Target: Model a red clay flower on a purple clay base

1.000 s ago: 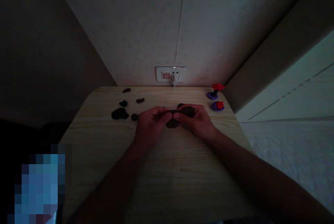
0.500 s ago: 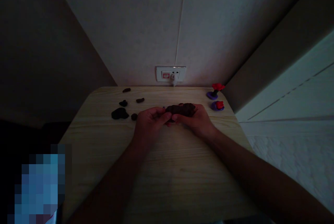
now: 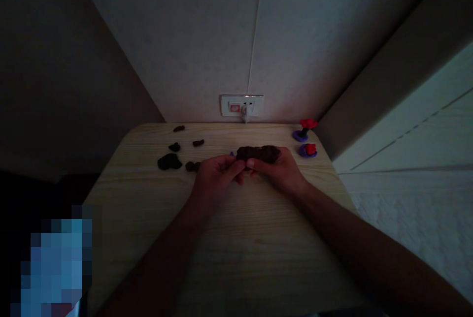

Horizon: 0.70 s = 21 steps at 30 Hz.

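Observation:
A lumpy dark brown roll of modelling clay point(image 3: 257, 153) is held up between my hands over the tabletop. My right hand point(image 3: 283, 169) is closed around its right end, thumb along the near side. At the lower left edge my left hand point(image 3: 218, 172) pinches, its thumb tip close to my right thumb. A small bit of purple point(image 3: 232, 153) shows behind my left fingers, mostly hidden. Small brown clay lumps point(image 3: 190, 166) lie just left of my left hand, and a flat black clay piece point(image 3: 170, 161) rests farther left.
Smaller dark pieces point(image 3: 198, 142) lie toward the back left of the wooden table point(image 3: 236, 248). Two red-and-purple clay figures point(image 3: 308, 150) stand at the back right. A socket with a plug point(image 3: 244, 112) is on the wall behind. A pale cabinet side borders the right.
My hands and the brown clay have shifted slightly to the right. More of the brown lumps beside my left hand now shows, and a bit of purple is visible behind its fingers.

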Motion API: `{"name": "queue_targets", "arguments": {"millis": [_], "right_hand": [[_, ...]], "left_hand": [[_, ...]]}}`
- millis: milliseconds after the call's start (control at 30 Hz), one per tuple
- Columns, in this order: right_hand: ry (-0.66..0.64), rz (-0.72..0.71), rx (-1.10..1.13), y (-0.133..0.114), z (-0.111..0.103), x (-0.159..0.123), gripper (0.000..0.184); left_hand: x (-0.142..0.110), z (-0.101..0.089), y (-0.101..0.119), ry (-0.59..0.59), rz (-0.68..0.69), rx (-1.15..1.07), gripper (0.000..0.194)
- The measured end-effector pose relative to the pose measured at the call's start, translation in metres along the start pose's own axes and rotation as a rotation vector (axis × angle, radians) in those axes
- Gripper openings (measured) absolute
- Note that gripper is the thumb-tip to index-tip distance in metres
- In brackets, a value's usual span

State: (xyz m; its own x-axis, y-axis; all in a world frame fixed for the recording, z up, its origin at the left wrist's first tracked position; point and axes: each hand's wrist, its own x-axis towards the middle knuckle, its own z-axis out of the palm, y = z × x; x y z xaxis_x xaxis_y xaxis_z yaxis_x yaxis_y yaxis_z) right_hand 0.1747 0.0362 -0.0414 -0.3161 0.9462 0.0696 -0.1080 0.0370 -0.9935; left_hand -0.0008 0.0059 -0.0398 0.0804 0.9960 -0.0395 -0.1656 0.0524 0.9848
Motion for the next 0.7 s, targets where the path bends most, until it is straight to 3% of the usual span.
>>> {"name": "queue_targets", "arguments": {"millis": [133, 500, 700], "right_hand": [[-0.115, 0.006, -0.033, -0.001, 0.001, -0.003, 0.031], [-0.119, 0.05, 0.071, -0.012, 0.001, -0.003, 0.034], [-0.165, 0.088, 0.138, -0.005, -0.002, 0.0, 0.033]], "left_hand": [[-0.001, -0.001, 0.004, 0.022, 0.019, 0.057, 0.024], [-0.003, 0.002, 0.005, -0.036, -0.049, -0.174, 0.031], [-0.001, 0.001, 0.002, -0.012, -0.019, -0.093, 0.026]]}}
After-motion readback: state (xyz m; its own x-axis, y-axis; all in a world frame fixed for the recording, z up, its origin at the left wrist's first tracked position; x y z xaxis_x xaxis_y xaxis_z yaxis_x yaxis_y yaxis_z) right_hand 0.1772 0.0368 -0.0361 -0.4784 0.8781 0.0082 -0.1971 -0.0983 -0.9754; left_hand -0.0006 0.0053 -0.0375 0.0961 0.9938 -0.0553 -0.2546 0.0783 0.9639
